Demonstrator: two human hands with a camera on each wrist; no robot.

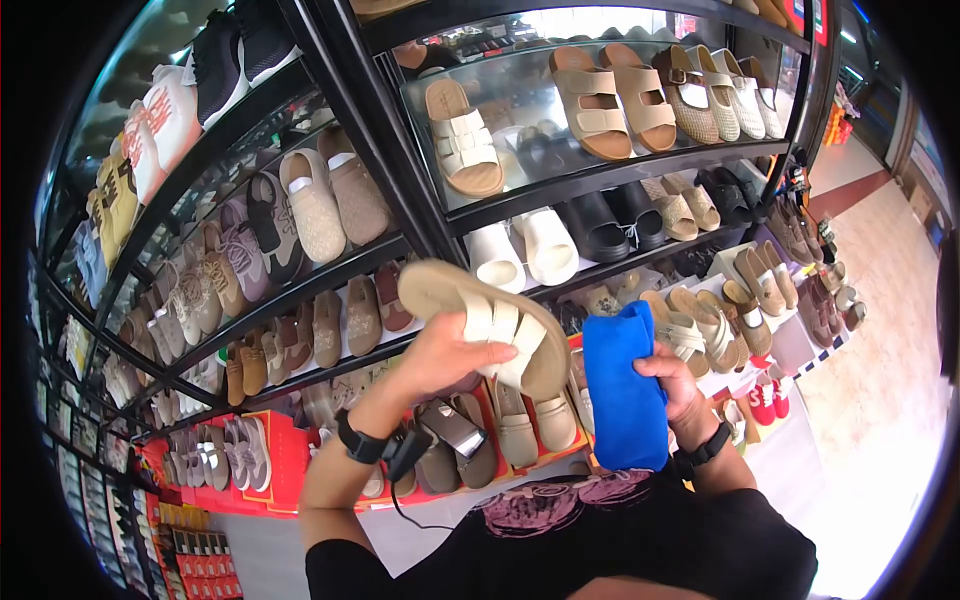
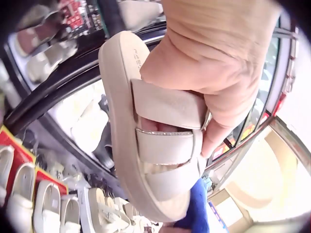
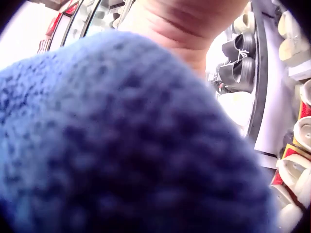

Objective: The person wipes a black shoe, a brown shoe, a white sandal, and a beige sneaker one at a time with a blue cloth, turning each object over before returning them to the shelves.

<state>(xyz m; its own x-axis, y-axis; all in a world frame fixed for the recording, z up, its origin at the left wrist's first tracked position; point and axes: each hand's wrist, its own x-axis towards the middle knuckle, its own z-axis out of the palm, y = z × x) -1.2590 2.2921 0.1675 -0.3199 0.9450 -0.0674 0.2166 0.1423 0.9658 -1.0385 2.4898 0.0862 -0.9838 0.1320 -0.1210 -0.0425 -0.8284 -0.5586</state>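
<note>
My left hand (image 1: 447,352) grips a beige slide sandal (image 1: 545,362) by its strap side, the thumb lying over the straps. In the left wrist view the same sandal (image 2: 163,145) shows several wide straps, with fingers tucked beneath them. A folded blue cloth (image 1: 622,385) hangs from my right hand (image 1: 672,380), which pinches its edge just right of the sandal. Fuzzy blue cloth (image 3: 121,131) fills most of the right wrist view and hides the right fingers there.
A matching single slide (image 1: 464,140) stands on the glass shelf (image 1: 520,180) ahead. Black shelf frames full of shoes rise in front and at left. Low red boxes (image 1: 285,465) carry more shoes near my body. A phone (image 1: 452,428) lies on the shoes below my left hand.
</note>
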